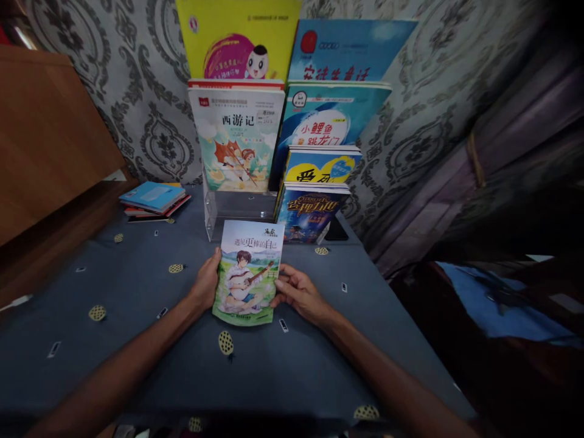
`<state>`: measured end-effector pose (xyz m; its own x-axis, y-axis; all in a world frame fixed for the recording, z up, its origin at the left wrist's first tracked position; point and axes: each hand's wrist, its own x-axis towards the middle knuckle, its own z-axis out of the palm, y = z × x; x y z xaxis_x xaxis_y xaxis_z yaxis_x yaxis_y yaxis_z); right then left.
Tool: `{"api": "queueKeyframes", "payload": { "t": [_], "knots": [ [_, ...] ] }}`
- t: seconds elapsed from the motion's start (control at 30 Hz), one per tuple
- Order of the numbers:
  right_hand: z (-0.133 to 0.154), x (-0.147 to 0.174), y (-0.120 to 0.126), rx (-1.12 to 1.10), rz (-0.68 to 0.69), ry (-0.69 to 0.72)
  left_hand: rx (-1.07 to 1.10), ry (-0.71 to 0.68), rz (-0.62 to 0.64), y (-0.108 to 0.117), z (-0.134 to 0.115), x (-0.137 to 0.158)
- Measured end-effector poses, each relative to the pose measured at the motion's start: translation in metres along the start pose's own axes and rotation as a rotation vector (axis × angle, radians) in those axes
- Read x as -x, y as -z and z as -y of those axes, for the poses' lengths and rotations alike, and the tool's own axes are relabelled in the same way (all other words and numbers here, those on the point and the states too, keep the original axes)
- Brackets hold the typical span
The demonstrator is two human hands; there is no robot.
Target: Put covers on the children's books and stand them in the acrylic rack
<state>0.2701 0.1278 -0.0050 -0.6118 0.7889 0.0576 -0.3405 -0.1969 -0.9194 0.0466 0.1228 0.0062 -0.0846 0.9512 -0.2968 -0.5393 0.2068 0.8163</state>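
A paperback book [249,274], its cover showing a seated figure with a white guitar, is held up by both hands. My left hand [207,280] grips its left edge, with the fingers mostly hidden behind it. At the right edge, my right hand [301,295] closes on the book with the thumb at the front. Just behind the book stands a clear tiered rack [241,204]. A white book [237,143] with a red umbrella picture leans on the rack's left side. On its right side, a dark blue book [312,213] is at the front.
Behind these rise a yellow-green book [237,24], a blue book [351,45], a teal book [337,112] and a yellow book [322,164]. A small pile of books [152,198] lies on the dark cloth-covered table [137,340] at left. A curtain [433,182] hangs at right.
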Motion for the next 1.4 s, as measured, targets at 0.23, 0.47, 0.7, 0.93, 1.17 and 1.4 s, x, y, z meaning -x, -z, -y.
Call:
{"api": "queueKeyframes", "payload": {
  "t": [0.23, 0.47, 0.7, 0.93, 1.17, 1.4],
  "knots": [
    [-0.001, 0.001, -0.001, -0.007, 0.003, 0.004, -0.044, -0.021, -0.034, 0.001, 0.000, -0.002],
    [0.001, 0.003, -0.002, -0.007, 0.033, 0.011, -0.059, -0.012, -0.052, 0.001, 0.001, -0.003],
    [-0.004, 0.002, 0.001, 0.006, 0.058, 0.038, -0.083, -0.071, -0.006, 0.006, 0.005, -0.006],
    [-0.004, 0.001, 0.001, 0.007, 0.058, 0.044, -0.090, -0.064, -0.031, 0.009, 0.005, -0.010],
    [-0.002, 0.002, -0.003, 0.003, 0.089, 0.002, -0.081, -0.050, 0.008, 0.010, 0.003, -0.009],
    [-0.003, -0.001, -0.004, 0.020, 0.082, 0.008, -0.069, -0.107, 0.041, 0.005, 0.002, -0.009]
  ]
}}
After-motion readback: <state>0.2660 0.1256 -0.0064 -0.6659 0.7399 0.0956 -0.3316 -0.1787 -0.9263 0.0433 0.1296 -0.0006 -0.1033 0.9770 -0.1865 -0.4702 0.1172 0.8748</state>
